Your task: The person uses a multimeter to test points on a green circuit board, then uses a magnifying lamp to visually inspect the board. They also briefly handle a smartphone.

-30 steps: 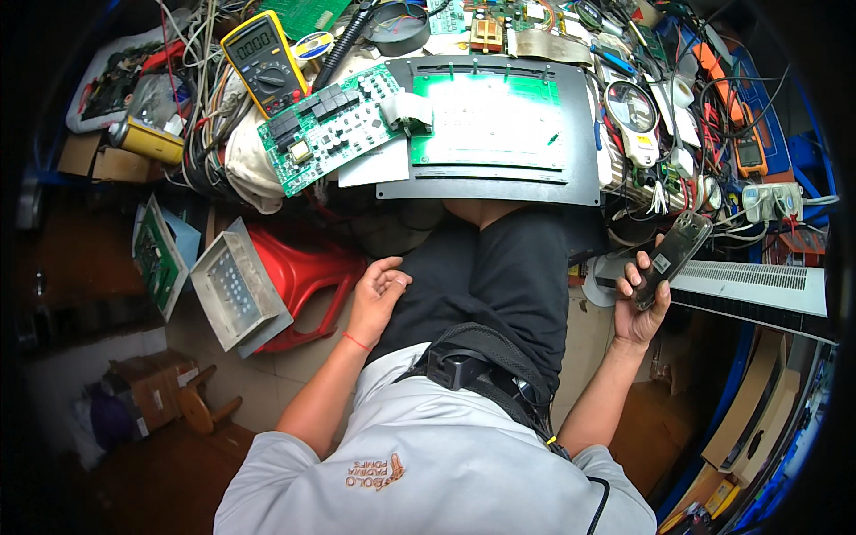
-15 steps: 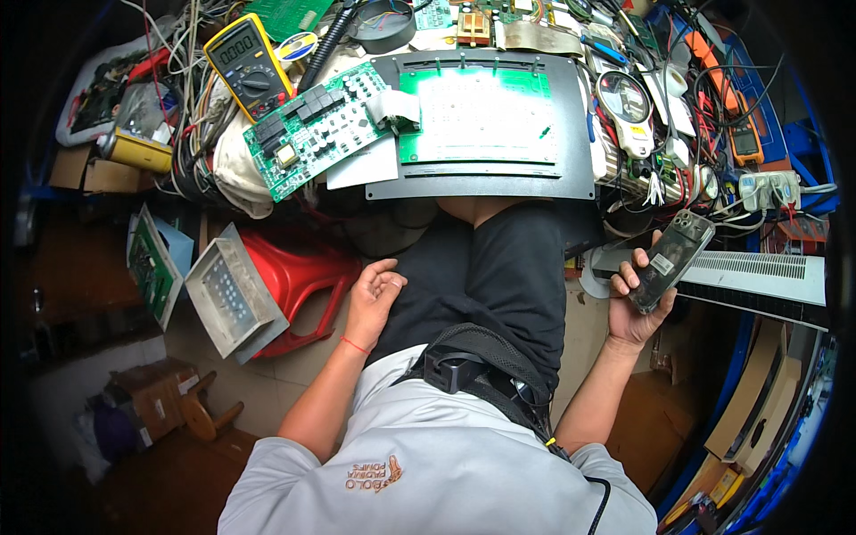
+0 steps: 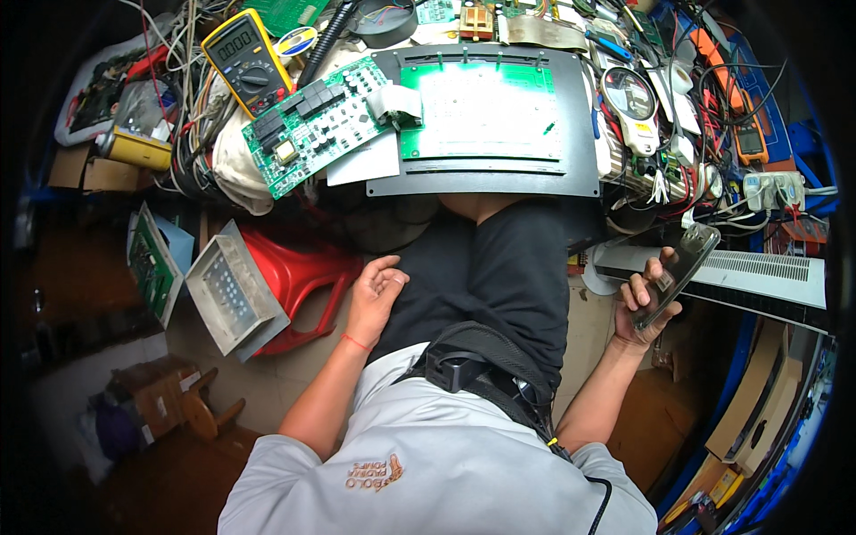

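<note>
At the right, a dark smartphone (image 3: 680, 272) is held in my right hand (image 3: 644, 308), the fingers round one edge and the thumb at the other. It leans on its edge, so only part of its back shows. My left hand (image 3: 378, 290) lies against my dark trousers (image 3: 437, 285), fingers loosely bent and nothing in them. Ahead of both hands, a green circuit board (image 3: 477, 111) with a bright glare sits on a black panel (image 3: 481, 183). A ribbon cable (image 3: 395, 104) links it to a second green board (image 3: 308, 125) on the left.
A yellow multimeter (image 3: 250, 67) reaches the second board's far side. Cables and tools crowd the bench's right, with a magnifier-like white instrument (image 3: 631, 102). A red stool (image 3: 285, 285) with a metal box (image 3: 236, 290) stands left. A white slatted unit (image 3: 758, 272) lies beyond the phone.
My right hand has turned the smartphone more onto its edge and shifted slightly to the right. My left hand has stayed nearly still.
</note>
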A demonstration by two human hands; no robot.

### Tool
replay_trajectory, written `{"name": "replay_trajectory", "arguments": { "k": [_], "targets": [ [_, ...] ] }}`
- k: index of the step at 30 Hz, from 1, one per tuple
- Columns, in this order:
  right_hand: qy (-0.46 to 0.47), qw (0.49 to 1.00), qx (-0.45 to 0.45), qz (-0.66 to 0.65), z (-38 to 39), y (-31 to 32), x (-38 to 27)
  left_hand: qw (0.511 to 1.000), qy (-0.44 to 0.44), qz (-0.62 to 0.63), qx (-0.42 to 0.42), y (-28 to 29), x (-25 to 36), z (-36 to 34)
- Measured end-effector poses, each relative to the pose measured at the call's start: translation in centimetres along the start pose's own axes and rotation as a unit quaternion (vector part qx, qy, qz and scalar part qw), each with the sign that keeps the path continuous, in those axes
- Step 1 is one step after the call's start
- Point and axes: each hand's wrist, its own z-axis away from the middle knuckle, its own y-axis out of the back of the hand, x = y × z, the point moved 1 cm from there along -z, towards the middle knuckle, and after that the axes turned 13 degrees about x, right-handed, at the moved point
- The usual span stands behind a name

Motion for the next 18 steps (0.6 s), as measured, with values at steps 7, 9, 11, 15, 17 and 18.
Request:
{"name": "replay_trajectory", "arguments": {
  "k": [7, 9, 11, 15, 17, 18],
  "targets": [
    [-0.105, 0.981, -0.013, -0.165, 0.1, -0.4, 1.8, 1.0, 0.012, 0.004, 0.0, 0.0, -0.2, -0.2],
    [-0.147, 0.959, -0.032, -0.238, 0.4, -0.7, 2.6, 1.0, 0.009, 0.009, 0.003, 0.2, -0.2, -0.2],
    [-0.149, 0.962, 0.004, -0.229, 0.6, -0.8, 3.3, 1.0, 0.01, 0.009, 0.005, 0.3, -0.2, -0.1],
    [-0.2, 0.933, 0.03, -0.297, 0.6, -1.3, 4.6, 1.0, -0.016, -0.022, -0.002, 0.4, 0.0, -0.2],
    [-0.194, 0.934, 0.06, -0.294, 0.4, -1.4, 4.8, 1.0, -0.007, -0.03, 0.002, 0.5, 0.1, -0.4],
    [-0.187, 0.937, 0.061, -0.289, 0.3, -1.6, 4.9, 1.0, -0.011, -0.028, -0.001, 0.5, 0.1, -0.5]
  ]
}}
